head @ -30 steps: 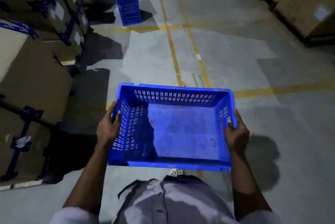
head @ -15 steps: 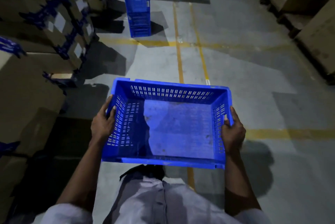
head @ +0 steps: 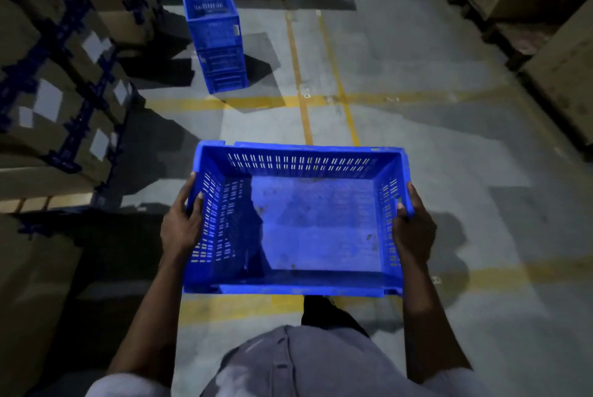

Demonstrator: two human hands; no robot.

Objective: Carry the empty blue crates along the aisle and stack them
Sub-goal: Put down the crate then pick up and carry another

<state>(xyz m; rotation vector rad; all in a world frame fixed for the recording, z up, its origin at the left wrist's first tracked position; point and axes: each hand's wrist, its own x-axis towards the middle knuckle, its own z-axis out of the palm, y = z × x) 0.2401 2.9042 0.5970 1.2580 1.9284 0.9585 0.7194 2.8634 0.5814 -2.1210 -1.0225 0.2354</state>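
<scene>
Item: empty blue crate [head: 316,223], slotted walls, bare scuffed bottom, carried level at waist height above the aisle floor [head: 449,139]. Grip: left hand [head: 179,229] clamped on the left short wall, right hand [head: 414,233] clamped on the right short wall, thumbs over the rim; hands well apart, one at each end. Destination: stack of blue crates [head: 215,40] standing on the floor by the aisle's left edge, just beyond a yellow cross line [head: 244,103] and beside the cardboard boxes [head: 57,75]. Change over the last second: the stack sits lower and larger in view and one yellow line now lies under the carried crate, while the grip is unaltered. Assessment: carry leg nearly complete; stack near but not within reach; placing on top not yet begun.
</scene>
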